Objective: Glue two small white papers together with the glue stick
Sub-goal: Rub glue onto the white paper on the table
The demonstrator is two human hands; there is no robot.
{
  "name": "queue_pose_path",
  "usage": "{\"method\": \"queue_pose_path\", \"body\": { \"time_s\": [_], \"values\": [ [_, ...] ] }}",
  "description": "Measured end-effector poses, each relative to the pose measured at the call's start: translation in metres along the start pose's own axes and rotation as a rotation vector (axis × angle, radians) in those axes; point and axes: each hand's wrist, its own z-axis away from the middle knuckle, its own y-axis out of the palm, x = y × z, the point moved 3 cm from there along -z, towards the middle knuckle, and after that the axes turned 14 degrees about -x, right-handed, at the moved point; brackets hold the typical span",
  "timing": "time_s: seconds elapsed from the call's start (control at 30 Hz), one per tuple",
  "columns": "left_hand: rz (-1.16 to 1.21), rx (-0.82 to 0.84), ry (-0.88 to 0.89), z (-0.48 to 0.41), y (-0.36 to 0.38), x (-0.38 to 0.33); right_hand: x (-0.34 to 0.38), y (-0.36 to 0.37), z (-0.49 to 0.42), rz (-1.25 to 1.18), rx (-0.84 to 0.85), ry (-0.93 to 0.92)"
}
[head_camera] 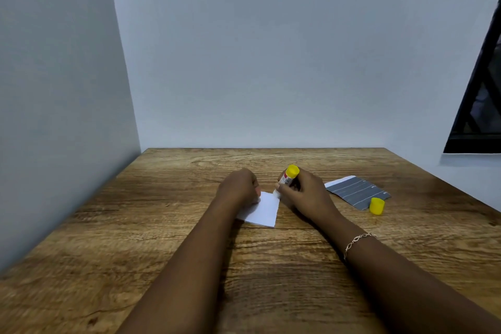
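Note:
A small white paper (264, 209) lies flat on the wooden table (135, 238), near its middle. My left hand (240, 186) presses on the paper's far left corner with its fingertips. My right hand (303, 192) grips the glue stick (288, 177), which is tilted with its yellow base up and its white tip touching the paper's far right corner. The stick's yellow cap (377, 206) stands apart at the right. A second white paper is not clearly visible; whether it lies under the first I cannot tell.
A grey sheet with thin white lines (355, 191) lies to the right of my right hand, the cap resting on its near corner. Walls close the table at the left and back. A dark window frame (479, 106) is at the far right.

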Motion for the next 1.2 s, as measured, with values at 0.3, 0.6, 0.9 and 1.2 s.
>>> {"method": "queue_pose_path", "body": {
  "time_s": [0.3, 0.6, 0.9, 1.2],
  "values": [
    [0.008, -0.004, 0.01, -0.001, 0.0, 0.002, 0.011, -0.006, 0.012, -0.044, 0.064, -0.086],
    [-0.007, -0.007, 0.023, -0.003, 0.001, 0.004, 0.017, -0.01, 0.022, -0.083, 0.109, -0.11],
    [-0.065, -0.028, 0.061, -0.006, 0.005, 0.004, 0.02, -0.011, 0.028, -0.11, 0.111, -0.128],
    [-0.222, -0.081, 0.318, -0.011, 0.003, -0.004, 0.019, -0.015, 0.022, -0.296, 0.088, -0.031]
  ]
}}
